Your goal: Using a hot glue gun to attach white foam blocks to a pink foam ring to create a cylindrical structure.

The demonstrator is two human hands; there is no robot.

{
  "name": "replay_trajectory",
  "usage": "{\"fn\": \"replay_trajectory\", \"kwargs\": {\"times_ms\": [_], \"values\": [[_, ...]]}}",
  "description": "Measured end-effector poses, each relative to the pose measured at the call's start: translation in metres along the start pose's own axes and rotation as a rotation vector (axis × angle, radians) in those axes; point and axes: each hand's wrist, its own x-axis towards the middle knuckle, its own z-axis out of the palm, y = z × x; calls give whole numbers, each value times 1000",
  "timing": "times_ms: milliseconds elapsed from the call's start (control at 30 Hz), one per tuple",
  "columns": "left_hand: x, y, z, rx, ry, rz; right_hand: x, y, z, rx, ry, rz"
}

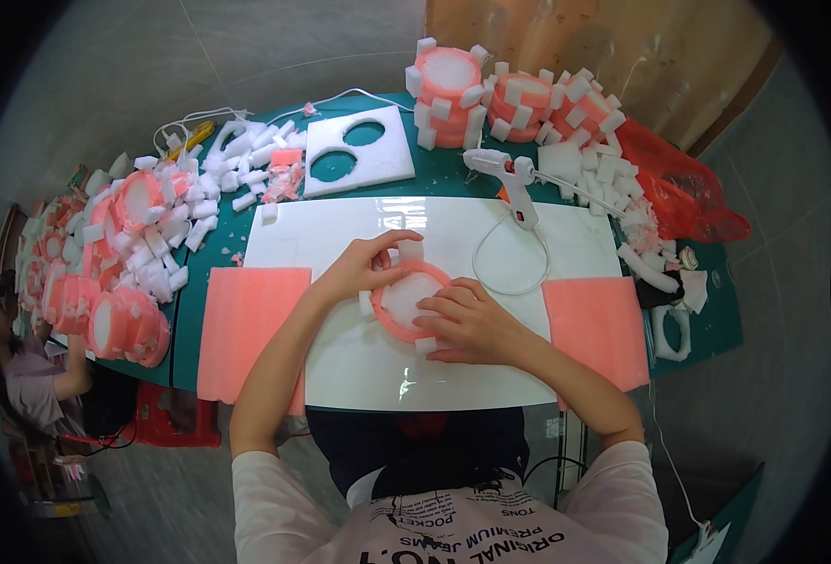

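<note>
A round pink foam ring (383,320) with a white foam middle lies on the white board (359,376) in front of me. Small white foam blocks stick out from its edge, one at the left and one at the lower right. Between the thumb and fingers of my left hand (364,266), a white foam block (411,250) is pinched at the ring's far edge. My right hand (472,322) grips the ring's right side, its fingers curled over the rim and white middle. Part of the ring is hidden under that hand.
A white glue gun (519,184) lies beyond the ring, its cable looping over the board. Pink foam sheets (246,329) flank the board. Behind stand a two-holed white foam slab (392,167) and stacked pink rings (450,117). Foam pieces (157,244) pile up left, near another person (44,376).
</note>
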Motion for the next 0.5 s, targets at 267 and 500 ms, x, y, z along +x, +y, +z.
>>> {"fn": "replay_trajectory", "kwargs": {"times_ms": [267,500], "values": [[0,2,0,-4,-7,-17,0,-1,0,-12,-4,7],[0,1,0,-28,1,-13,0,-1,0,-12,-13,10]]}}
